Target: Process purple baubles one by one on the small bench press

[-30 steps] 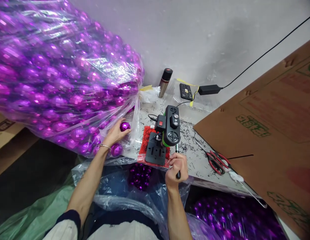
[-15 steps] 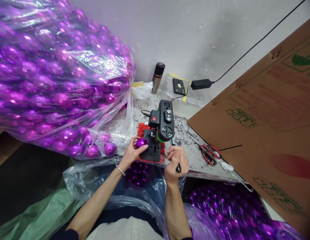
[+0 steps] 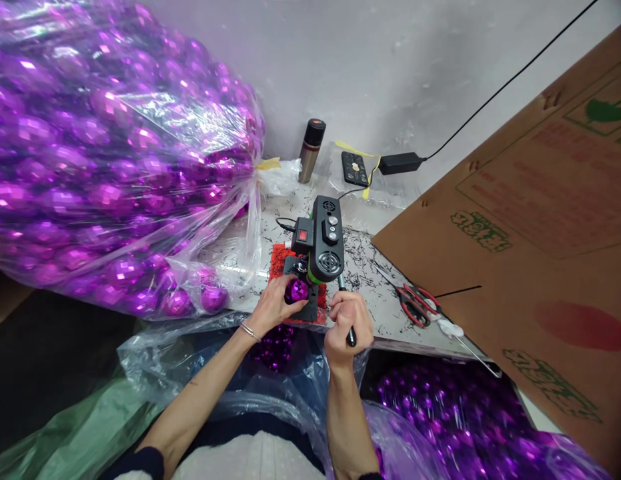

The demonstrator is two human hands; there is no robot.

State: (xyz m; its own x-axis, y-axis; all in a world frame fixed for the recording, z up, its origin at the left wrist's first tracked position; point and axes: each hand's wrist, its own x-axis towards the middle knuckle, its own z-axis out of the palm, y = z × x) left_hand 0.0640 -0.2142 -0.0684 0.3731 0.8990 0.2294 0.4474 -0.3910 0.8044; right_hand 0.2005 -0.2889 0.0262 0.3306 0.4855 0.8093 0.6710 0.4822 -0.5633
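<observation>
A shiny purple ball (image 3: 299, 289) is pinched between the thumb and fingers of my left hand (image 3: 275, 305), over the black base plate (image 3: 306, 311) of a small drill press (image 3: 328, 237). The ball sits just below and left of the machine's head, and whether it touches the plate I cannot tell. My right hand (image 3: 349, 323) is wrapped round the black-gripped lever (image 3: 351, 337) on the machine's right side. Under the plate lies a red mat (image 3: 277, 261).
A big clear bag of purple balls (image 3: 115, 153) fills the left. Scissors (image 3: 416, 303) lie right of the machine, before a cardboard box (image 3: 530, 227). A steel flask (image 3: 311, 150), phone (image 3: 354, 168) and power adapter (image 3: 401, 163) stand behind. More purple balls (image 3: 455, 407) are below the table's edge.
My left hand has moved the purple ball to the right, closer under the machine's head. My right hand stays on the lever. The whole view has shifted slightly.
</observation>
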